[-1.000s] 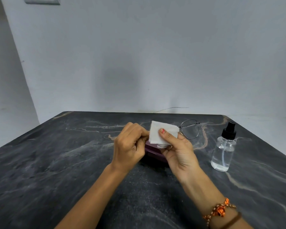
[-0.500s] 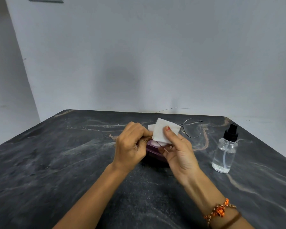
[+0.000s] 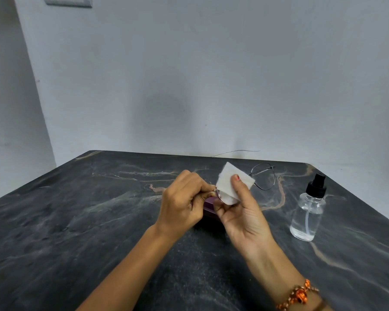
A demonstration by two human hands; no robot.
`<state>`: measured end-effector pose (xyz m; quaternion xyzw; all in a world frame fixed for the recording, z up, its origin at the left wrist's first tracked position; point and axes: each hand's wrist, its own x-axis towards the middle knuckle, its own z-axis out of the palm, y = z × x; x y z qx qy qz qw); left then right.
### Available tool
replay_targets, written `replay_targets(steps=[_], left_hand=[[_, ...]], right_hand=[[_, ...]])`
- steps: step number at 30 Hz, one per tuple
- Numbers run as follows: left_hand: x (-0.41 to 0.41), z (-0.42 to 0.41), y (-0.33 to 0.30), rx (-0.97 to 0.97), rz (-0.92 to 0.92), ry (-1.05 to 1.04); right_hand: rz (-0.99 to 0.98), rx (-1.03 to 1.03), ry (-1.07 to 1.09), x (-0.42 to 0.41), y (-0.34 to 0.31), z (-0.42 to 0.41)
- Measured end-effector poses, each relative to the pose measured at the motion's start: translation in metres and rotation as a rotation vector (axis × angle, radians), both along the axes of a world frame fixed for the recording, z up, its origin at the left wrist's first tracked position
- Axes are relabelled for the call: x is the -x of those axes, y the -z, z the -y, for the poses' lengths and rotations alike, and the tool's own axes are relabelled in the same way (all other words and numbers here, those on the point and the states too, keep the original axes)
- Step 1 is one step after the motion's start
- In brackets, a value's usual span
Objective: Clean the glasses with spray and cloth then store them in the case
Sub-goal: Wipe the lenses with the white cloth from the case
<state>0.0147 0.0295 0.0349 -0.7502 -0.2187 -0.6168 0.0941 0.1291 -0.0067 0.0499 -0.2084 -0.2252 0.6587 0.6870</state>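
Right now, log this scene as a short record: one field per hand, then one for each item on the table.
left hand: pinches the glasses frame at its left end
right hand: holds the white cloth folded over one lens, thumb on top
glasses: held above the table, other lens sticking out bare to the right of the cloth
case: purple, on the table under the hands, mostly hidden; open or closed cannot be told
spray bottle: upright to the right, black pump cap, clear liquid, untouched
table: dark marbled top
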Motion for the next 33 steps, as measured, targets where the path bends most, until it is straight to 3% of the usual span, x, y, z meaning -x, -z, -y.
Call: replay_targets(steps=[7, 13, 19, 25, 33], left_hand=[[0.003, -0.001, 0.000, -0.002, 0.009, -0.056], [0.009, 0.000, -0.009, 0.004, 0.119, -0.073], [0.003, 0.002, -0.004, -0.032, 0.009, -0.046], [0.006, 0.000, -0.004, -0.011, 0.015, -0.080], [0.005, 0.002, -0.008, -0.019, 0.062, -0.045]], right_hand=[[0.182, -0.127, -0.063, -0.002, 0.003, -0.001], [0.057, -0.134, -0.059, -0.002, -0.002, 0.000], [0.165, -0.138, 0.010, -0.006, -0.001, -0.003], [0.292, -0.184, -0.117, -0.010, 0.004, -0.004], [0.147, -0.164, -0.069, -0.010, 0.000, -0.003]])
